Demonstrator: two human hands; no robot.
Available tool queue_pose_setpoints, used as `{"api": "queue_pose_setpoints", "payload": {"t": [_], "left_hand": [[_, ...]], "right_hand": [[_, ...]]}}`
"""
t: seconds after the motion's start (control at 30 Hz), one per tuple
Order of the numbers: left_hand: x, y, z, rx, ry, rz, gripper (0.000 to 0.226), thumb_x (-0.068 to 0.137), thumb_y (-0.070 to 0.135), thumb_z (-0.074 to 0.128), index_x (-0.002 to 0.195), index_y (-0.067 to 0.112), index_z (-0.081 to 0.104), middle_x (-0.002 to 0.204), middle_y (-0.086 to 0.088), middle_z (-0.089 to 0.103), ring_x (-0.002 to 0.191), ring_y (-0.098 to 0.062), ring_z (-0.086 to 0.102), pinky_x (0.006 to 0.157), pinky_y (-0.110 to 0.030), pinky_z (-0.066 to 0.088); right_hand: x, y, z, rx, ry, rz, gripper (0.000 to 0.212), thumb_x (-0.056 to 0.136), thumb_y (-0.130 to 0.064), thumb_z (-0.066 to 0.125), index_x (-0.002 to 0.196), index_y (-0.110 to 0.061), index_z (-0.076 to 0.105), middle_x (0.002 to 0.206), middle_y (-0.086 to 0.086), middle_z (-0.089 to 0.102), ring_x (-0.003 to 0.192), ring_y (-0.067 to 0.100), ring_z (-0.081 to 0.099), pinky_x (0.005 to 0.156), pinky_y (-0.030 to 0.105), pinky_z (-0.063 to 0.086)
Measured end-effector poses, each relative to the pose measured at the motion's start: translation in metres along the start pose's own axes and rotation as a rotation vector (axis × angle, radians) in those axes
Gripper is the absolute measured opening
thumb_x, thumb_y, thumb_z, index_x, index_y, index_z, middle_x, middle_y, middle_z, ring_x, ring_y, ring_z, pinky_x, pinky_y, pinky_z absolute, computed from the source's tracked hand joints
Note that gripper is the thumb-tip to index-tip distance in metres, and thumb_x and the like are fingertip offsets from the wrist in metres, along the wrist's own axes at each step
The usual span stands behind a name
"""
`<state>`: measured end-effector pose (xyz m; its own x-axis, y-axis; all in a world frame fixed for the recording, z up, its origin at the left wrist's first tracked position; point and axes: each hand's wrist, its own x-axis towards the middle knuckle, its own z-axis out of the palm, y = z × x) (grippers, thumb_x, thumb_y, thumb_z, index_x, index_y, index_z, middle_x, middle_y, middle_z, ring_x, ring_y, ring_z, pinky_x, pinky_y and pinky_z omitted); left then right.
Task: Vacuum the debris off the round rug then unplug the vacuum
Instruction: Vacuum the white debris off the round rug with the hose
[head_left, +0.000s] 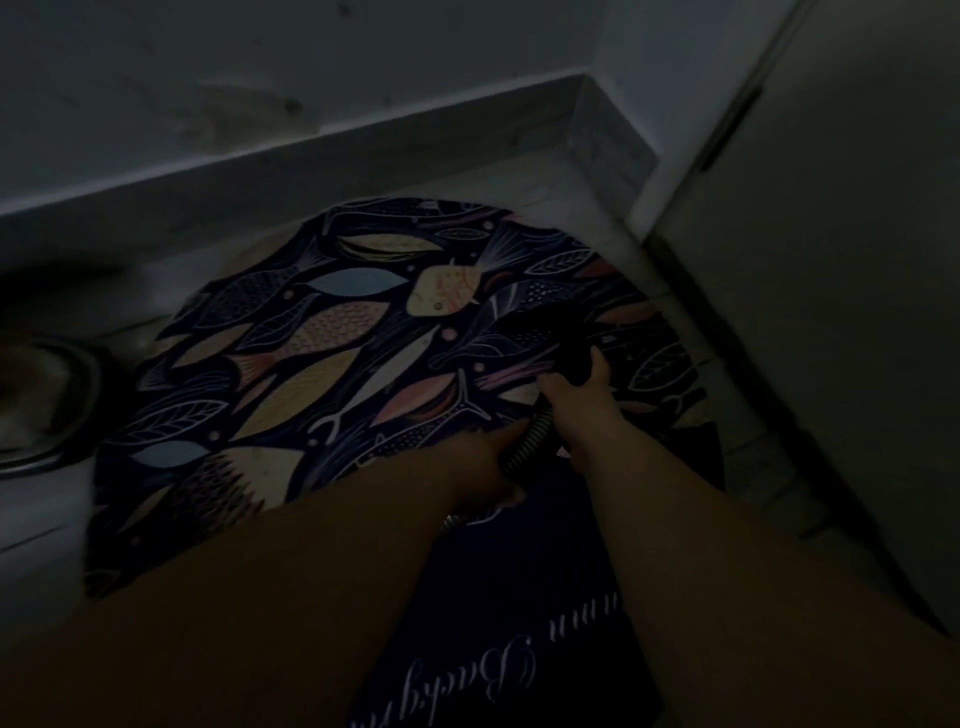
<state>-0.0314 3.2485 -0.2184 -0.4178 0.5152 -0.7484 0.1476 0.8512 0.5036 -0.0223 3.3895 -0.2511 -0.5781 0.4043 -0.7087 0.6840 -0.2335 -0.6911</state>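
The round rug (332, 364), dark with coloured fish and leaves, lies on the pale floor in dim light. A black vacuum nozzle (545, 325) rests on its right part. My right hand (576, 389) grips the nozzle's black handle from behind. The ribbed hose (527, 441) runs back from it toward me. My left hand (488, 473) holds that hose just behind the right hand, fingers curled round it. No debris can be made out in the dark. The vacuum body and its plug are out of view.
A dark mat with white script (519, 623) overlaps the rug's near edge. A low ledge along the wall (311, 171) runs behind the rug. A pale cabinet or door (831, 312) stands at the right. A metal bowl (47, 405) sits at the left.
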Motion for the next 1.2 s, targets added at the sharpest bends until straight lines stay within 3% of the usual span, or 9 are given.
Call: {"api": "queue_pose_setpoints", "payload": {"t": [0.17, 0.3, 0.43, 0.53, 0.67, 0.77, 0.9, 1.1, 1.2], "left_hand": [[0.017, 0.044, 0.017, 0.023, -0.042, 0.048, 0.085, 0.091, 0.028, 0.06, 0.149, 0.033, -0.002, 0.157, -0.002, 0.018, 0.141, -0.022, 0.026, 0.11, -0.026, 0.026], [0.029, 0.076, 0.03, 0.036, -0.073, 0.061, 0.085, 0.092, 0.026, 0.06, 0.149, 0.032, -0.002, 0.159, -0.001, 0.009, 0.144, -0.022, 0.018, 0.113, -0.027, 0.02], [0.036, 0.1, 0.039, 0.071, -0.095, 0.072, 0.084, 0.091, 0.023, 0.06, 0.149, 0.032, -0.001, 0.158, -0.003, 0.009, 0.143, -0.024, 0.019, 0.114, -0.029, 0.025], [0.039, 0.108, 0.049, 0.108, -0.11, 0.067, 0.084, 0.091, 0.026, 0.059, 0.149, 0.033, -0.001, 0.159, -0.003, 0.007, 0.144, -0.024, 0.014, 0.117, -0.035, 0.02], [0.034, 0.099, 0.058, 0.094, -0.107, 0.067, 0.081, 0.092, 0.027, 0.058, 0.15, 0.03, 0.0, 0.158, -0.003, 0.011, 0.145, -0.024, 0.01, 0.119, -0.036, 0.011], [0.029, 0.087, 0.055, 0.078, -0.111, 0.06, 0.079, 0.093, 0.025, 0.057, 0.15, 0.032, 0.002, 0.156, -0.003, 0.02, 0.142, -0.023, 0.022, 0.114, -0.028, 0.022], [0.021, 0.065, 0.056, 0.04, -0.077, 0.02, 0.083, 0.091, 0.024, 0.06, 0.149, 0.035, 0.001, 0.157, -0.008, 0.017, 0.14, -0.025, 0.026, 0.115, -0.032, 0.026], [0.006, 0.041, 0.058, -0.023, -0.054, 0.011, 0.081, 0.093, 0.022, 0.057, 0.149, 0.032, -0.001, 0.158, -0.003, 0.012, 0.141, -0.022, 0.025, 0.115, -0.029, 0.025], [-0.002, 0.017, 0.064, -0.073, -0.015, -0.019, 0.083, 0.091, 0.025, 0.06, 0.149, 0.033, 0.0, 0.156, -0.001, 0.021, 0.14, -0.02, 0.027, 0.111, -0.024, 0.025]], "right_hand": [[0.004, 0.005, -0.051, 0.054, 0.076, -0.052, 0.083, 0.096, -0.026, 0.062, 0.155, -0.037, 0.005, 0.156, 0.01, 0.029, 0.129, 0.03, 0.042, 0.096, 0.039, 0.043], [0.004, 0.01, -0.089, 0.121, 0.144, -0.053, 0.082, 0.097, -0.024, 0.061, 0.155, -0.035, 0.005, 0.156, 0.009, 0.03, 0.13, 0.031, 0.041, 0.106, 0.047, 0.041], [-0.001, 0.014, -0.111, 0.178, 0.221, -0.036, 0.088, 0.094, -0.025, 0.064, 0.154, -0.041, 0.002, 0.153, 0.007, 0.034, 0.125, 0.032, 0.046, 0.104, 0.055, 0.043], [-0.006, 0.016, -0.12, 0.175, 0.247, 0.008, 0.092, 0.092, -0.026, 0.065, 0.155, -0.037, -0.002, 0.154, 0.011, 0.032, 0.128, 0.035, 0.044, 0.104, 0.058, 0.042], [-0.009, 0.027, -0.123, 0.177, 0.246, -0.014, 0.087, 0.095, -0.021, 0.062, 0.156, -0.033, 0.001, 0.156, 0.01, 0.028, 0.132, 0.034, 0.04, 0.107, 0.057, 0.039], [-0.013, 0.034, -0.112, 0.196, 0.244, -0.023, 0.088, 0.095, -0.022, 0.063, 0.156, -0.034, 0.0, 0.156, 0.009, 0.029, 0.131, 0.032, 0.041, 0.107, 0.055, 0.04], [-0.019, 0.039, -0.09, 0.207, 0.228, -0.011, 0.089, 0.095, -0.023, 0.063, 0.155, -0.035, -0.001, 0.155, 0.011, 0.03, 0.129, 0.033, 0.042, 0.105, 0.052, 0.042], [-0.023, 0.043, -0.063, 0.165, 0.166, -0.039, 0.087, 0.095, -0.019, 0.063, 0.155, -0.032, 0.002, 0.144, 0.005, 0.038, 0.112, 0.028, 0.051, 0.088, 0.043, 0.052], [-0.027, 0.049, -0.043, 0.138, 0.131, -0.043, 0.087, 0.094, -0.021, 0.065, 0.155, -0.034, 0.004, 0.151, 0.009, 0.036, 0.123, 0.03, 0.047, 0.102, 0.049, 0.046]]}}
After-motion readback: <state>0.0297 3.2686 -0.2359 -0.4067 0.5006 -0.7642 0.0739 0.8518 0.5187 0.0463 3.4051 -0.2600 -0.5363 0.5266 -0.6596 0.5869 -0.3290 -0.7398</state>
